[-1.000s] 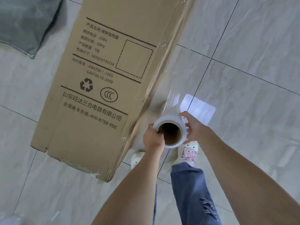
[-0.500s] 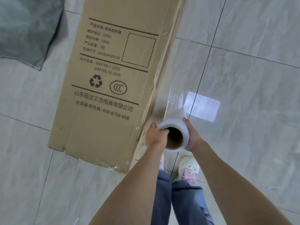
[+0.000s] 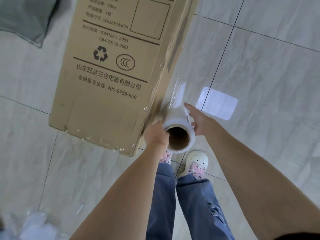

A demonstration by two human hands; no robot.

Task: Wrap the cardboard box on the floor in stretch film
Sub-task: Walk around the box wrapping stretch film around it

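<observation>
Head view: cardboard box [image 3: 110, 73] stands on tiled floor [image 3: 259, 66], just left of person's feet; film roll [image 3: 179, 134] held upright at box's near right corner; left hand [image 3: 156, 135] grips roll's rim; right hand [image 3: 199, 121] flat against roll, fingers straight; clear film sheet [image 3: 178, 90] runs along box's right side; printed face looks mostly bare; judged early, most turns left.

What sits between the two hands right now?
The film roll, in the head view: the left hand grips its near rim, and the right hand rests open against its far side.
</observation>
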